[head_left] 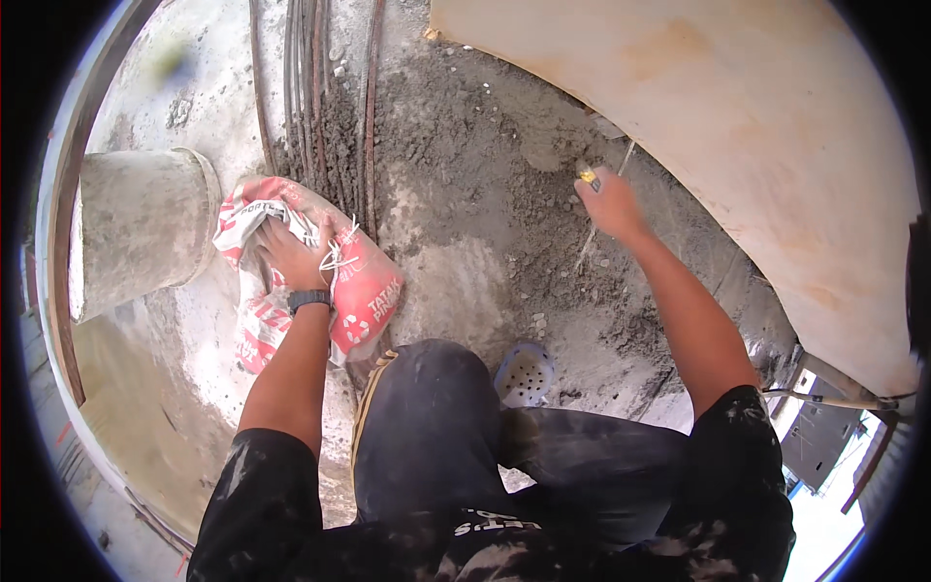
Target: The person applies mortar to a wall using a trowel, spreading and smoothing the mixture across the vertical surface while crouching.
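Note:
My left hand (286, 252), wearing a dark watch, grips a crumpled red-and-white sack (361, 296) with white string at its mouth; some fingertips are tucked into the folds. My right hand (606, 206) is closed on a small yellow-and-dark tool handle (589, 178), above rough, damp grey mortar (485, 194). The tool's far end is too indistinct to make out. A thin pale rod (585, 252) lies slanting beside that hand.
A large grey cylinder (126, 233) lies at left, beside the sack. Several rusty bars (301, 78) run above it. A broad pale board (727, 116) fills the upper right. My bent knee (417, 417) and a perforated clog (524, 373) are below.

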`<state>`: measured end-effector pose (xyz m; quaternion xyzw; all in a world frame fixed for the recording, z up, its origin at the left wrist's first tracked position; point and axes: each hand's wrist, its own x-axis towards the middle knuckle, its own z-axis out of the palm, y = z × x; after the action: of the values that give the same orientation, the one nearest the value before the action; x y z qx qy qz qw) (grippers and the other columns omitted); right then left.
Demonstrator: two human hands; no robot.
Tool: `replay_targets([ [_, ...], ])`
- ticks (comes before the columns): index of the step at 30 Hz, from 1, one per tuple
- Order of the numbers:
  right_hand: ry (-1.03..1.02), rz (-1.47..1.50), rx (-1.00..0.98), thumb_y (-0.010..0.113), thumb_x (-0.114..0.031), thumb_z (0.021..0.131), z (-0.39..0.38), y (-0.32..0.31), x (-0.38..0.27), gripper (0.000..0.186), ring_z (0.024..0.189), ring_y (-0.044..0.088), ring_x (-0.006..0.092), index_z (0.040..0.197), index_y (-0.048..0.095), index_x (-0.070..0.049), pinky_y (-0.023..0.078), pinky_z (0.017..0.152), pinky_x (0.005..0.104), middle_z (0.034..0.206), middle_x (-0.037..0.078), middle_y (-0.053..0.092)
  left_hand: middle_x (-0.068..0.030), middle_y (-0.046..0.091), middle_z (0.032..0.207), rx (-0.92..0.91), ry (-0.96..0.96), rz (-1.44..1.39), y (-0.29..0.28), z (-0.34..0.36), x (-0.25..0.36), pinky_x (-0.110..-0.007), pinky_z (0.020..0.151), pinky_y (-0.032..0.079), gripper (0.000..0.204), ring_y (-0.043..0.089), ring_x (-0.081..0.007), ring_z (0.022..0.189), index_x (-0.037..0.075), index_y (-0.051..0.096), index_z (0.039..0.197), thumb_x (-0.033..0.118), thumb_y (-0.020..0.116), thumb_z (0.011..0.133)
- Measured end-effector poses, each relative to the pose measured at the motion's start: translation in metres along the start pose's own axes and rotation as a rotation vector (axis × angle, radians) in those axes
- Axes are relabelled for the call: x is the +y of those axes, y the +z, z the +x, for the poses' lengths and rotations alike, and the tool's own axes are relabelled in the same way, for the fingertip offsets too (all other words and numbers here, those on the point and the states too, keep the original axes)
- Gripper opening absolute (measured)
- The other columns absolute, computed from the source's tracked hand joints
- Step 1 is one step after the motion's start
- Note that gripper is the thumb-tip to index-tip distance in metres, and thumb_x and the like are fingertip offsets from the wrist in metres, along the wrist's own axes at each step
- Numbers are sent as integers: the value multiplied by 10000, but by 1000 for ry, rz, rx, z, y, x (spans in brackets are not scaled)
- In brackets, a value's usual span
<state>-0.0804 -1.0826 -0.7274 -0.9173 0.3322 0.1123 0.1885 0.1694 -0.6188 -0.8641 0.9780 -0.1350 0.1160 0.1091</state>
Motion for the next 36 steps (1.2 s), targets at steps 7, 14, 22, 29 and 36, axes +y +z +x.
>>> replay_targets([
  [7, 134, -296, 176, 537, -319, 1046, 4, 40, -15, 462, 1000, 711, 396, 1420, 494, -51, 585, 834, 506, 1243, 180, 652, -330, 325, 1606, -36, -39, -65, -27, 2, 17, -663, 1209, 231, 1097, 283, -469, 1517, -105, 344, 1521, 665, 711, 831],
  [14, 232, -201, 24, 508, -413, 1062, -17, 32, 1, 592, 1116, 677, 419, 1501, 432, -21, 545, 944, 518, 1316, 225, 658, -329, 357, 1584, 11, -12, -68, -21, 0, 13, -672, 1200, 237, 1072, 290, -462, 1514, -106, 375, 1503, 644, 731, 823],
  [22, 252, -135, -178, 452, -589, 1052, -37, 3, -19, 641, 1095, 677, 446, 1262, 617, -5, 524, 951, 536, 1135, 279, 710, -334, 343, 1589, -48, -24, -15, -24, 0, 6, -653, 1218, 217, 1111, 277, -455, 1521, -125, 350, 1509, 672, 709, 824],
  [29, 250, -154, -80, 457, -566, 1054, 27, 38, -39, 601, 1144, 665, 437, 1301, 599, -37, 514, 982, 546, 1196, 263, 702, -334, 345, 1588, -39, -26, -44, -24, 2, 14, -651, 1221, 212, 1104, 286, -457, 1516, -122, 351, 1510, 666, 708, 825],
  [36, 249, -41, -96, 470, -566, 1048, 67, 20, -58, 601, 1163, 657, 443, 1293, 616, -37, 512, 994, 542, 1215, 272, 694, -309, 361, 1598, -35, -26, -35, -22, 0, 11, -618, 1243, 177, 1066, 262, -442, 1532, -92, 341, 1531, 644, 703, 851],
])
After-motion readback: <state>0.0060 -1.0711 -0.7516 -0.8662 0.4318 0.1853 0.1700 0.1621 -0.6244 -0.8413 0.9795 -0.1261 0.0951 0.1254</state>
